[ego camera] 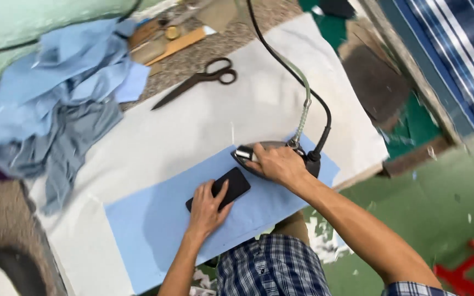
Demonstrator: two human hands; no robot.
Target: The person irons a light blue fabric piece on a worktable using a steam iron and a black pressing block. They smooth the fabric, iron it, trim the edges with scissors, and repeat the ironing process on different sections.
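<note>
Iron (259,153) flat on light-blue fabric strip (154,225); black flat pad (226,189) beside iron's tip.

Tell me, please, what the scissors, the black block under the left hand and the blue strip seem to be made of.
Scissors: dark, dull metal, likely steel, with thin hard blades.
Black block under the left hand: smooth and matte, with rounded corners; plastic or rubber, I cannot tell.
Blue strip: woven cloth, matte and lying flat.

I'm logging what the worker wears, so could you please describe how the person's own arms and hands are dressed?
Both hands, left and right, are bare: no gloves, rings or watch visible. Both forearms are uncovered too. A blue-and-white checked short sleeve shows at the right upper arm; no sleeve of the left arm is in view.
</note>
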